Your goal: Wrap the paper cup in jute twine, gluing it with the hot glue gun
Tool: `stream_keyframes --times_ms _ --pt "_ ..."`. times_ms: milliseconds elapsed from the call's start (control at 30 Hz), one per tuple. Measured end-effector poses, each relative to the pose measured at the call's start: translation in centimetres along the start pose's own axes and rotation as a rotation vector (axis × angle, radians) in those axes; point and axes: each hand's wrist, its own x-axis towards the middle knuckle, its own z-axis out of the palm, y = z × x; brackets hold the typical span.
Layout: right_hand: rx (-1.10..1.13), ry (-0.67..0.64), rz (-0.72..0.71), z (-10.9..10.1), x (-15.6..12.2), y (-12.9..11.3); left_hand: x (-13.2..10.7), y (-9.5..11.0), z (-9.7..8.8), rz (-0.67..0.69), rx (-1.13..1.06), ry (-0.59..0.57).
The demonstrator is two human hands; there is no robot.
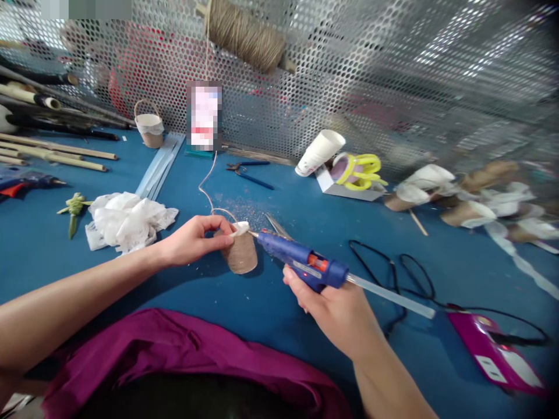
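Observation:
My left hand [203,235] pinches the rim of a small cup wrapped in brown twine [241,255], which lies tilted on the blue table. A strand of twine [208,179] runs from the cup up toward the back. My right hand [334,305] is wrapped round the handle of a blue glue gun [290,250], with a clear glue stick [395,297] jutting from its rear. The gun's nozzle points left and meets, or nearly meets, the cup's white rim. Crumpled white lace [131,221] lies left of my left hand.
A twine spool [244,35] hangs on the perforated metal panel. A small basket [149,129], a screened phone [204,116], pliers [248,171], and stacked paper cups [320,151] stand or lie behind. At right are a black cord [393,273] and a purple power strip [493,352].

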Motion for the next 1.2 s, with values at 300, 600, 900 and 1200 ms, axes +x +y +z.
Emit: stream_keyframes --times_ms 300,600,900,1200 --pt "0.015 0.003 -0.012 0.13 0.03 0.23 0.01 -0.22 0.06 0.026 -0.105 -0.018" --pt "0.036 0.022 -0.062 0.40 -0.01 0.34 -0.03 -0.21 0.05 0.052 -0.121 -0.044" --pt "0.058 0.045 -0.099 0.60 -0.12 0.05 -0.10 -0.24 0.01 0.057 -0.105 -0.049" --pt "0.063 0.049 -0.110 0.79 -0.28 -0.01 -0.05 -0.13 0.06 0.053 -0.105 -0.053"
